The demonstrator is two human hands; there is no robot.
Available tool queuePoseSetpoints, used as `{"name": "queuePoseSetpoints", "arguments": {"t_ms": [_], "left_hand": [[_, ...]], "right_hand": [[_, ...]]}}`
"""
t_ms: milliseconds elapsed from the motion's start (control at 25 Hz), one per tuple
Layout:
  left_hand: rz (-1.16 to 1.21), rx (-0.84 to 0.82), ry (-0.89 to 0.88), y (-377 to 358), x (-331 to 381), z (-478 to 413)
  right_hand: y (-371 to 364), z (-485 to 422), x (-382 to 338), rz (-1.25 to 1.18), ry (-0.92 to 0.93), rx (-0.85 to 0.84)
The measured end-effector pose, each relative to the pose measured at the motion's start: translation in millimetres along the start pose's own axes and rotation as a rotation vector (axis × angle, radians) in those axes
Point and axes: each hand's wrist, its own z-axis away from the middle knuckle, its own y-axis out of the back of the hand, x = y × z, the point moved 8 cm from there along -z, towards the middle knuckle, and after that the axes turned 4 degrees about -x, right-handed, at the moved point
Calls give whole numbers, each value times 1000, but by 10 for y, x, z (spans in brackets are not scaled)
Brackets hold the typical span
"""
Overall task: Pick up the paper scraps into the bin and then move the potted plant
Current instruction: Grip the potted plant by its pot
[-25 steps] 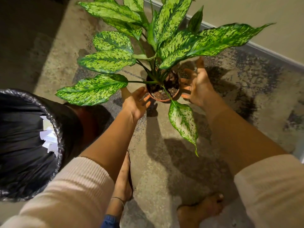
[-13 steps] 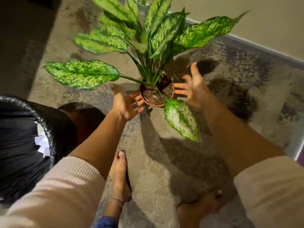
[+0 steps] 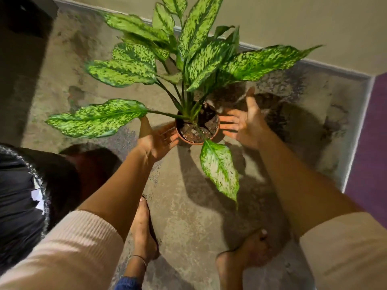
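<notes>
On the mottled floor [image 3: 188, 216] just short of the baseboard [image 3: 335, 69] and wall [image 3: 314, 28], the potted plant [image 3: 196, 132] sits in a small terracotta pot between both hands. I cannot tell whether the pot rests on the floor or hangs just above it. I note the left hand [image 3: 156, 141] at the pot's left side, palm turned toward it, thumb raised; its fingers [image 3: 170, 136] are straight and lie close together, tips against the pot wall under the rim. The right hand [image 3: 246, 124] stands opposite, palm facing the pot, thumb pointing up and away; its fingers [image 3: 227, 124] are straight and spread, tips at the right rim, contact likely but blurred. So the pot lies squarely between the two sets of fingertips, neither hand wrapped round it. One speckled leaf [image 3: 219, 170] droops toward me between the forearms; the others fan out above the hands. At far left I see the bin [image 3: 16, 206] with its black liner, white paper scraps [image 3: 38, 198] inside near its rim. Two bare feet [image 3: 144, 233] stand below, and pale ribbed sleeves [image 3: 73, 248] fill the bottom corners.
</notes>
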Motion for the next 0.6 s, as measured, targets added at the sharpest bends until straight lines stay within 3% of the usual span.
{"name": "queuePoseSetpoints", "arguments": {"t_ms": [320,440,600], "left_hand": [[-75,-92,12,-1183,-473,-106],[-295,-49,44,-1575,-709,-185],[-410,-133,63,-2123,-1055,-287]], "right_hand": [[1154,566,39,-205,104,47],[1629,698,34,-130,191,170],[2269,887,33,-122,306,367]]}}
